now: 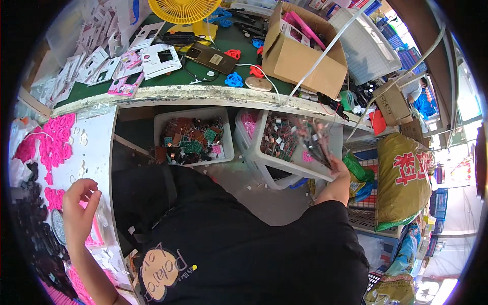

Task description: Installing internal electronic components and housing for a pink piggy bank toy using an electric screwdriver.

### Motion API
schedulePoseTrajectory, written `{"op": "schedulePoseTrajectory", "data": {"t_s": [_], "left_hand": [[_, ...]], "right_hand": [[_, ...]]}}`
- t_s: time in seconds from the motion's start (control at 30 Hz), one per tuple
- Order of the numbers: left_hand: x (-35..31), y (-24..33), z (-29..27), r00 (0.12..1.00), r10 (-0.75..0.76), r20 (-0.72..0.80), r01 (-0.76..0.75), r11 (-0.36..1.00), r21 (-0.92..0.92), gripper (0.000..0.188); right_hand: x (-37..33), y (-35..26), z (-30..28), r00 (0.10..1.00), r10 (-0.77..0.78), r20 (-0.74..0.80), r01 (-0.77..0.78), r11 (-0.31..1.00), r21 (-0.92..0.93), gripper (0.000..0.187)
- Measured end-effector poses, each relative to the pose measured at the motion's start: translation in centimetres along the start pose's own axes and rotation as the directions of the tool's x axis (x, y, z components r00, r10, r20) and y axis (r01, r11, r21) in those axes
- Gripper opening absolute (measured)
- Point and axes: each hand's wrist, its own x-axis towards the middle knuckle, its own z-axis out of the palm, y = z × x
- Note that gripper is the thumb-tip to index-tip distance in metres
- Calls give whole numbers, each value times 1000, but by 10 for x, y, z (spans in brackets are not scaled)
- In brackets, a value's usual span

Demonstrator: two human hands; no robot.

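White glare burns far right of the right fingers [334, 163]; wires [316, 140] just above them smear with motion. Shadow darkens beneath the bench [203, 95], leftward. Outer edges bow into blackness.

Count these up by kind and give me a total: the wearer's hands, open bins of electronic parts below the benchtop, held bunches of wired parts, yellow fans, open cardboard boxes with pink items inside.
Hands: 2 (left hand, right hand)
Bins: 2 (left bin, right bin)
Bunch of wired parts: 1
Yellow fan: 1
Open cardboard box: 1
Total: 7
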Motion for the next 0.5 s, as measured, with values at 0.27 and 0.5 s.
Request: {"op": "schedulePoseTrajectory", "data": {"t_s": [0.27, 0.5], "left_hand": [[11, 12, 11, 995, 99, 28, -100, 995, 19, 13], [11, 9, 21, 994, 95, 44, -95, 995, -8, 14]], "right_hand": [[-34, -30, -16, 996, -30, -82, 26, 998, -55, 48], [-12, 3, -16, 997, -35, -63, 33, 999, -36, 51]]}}
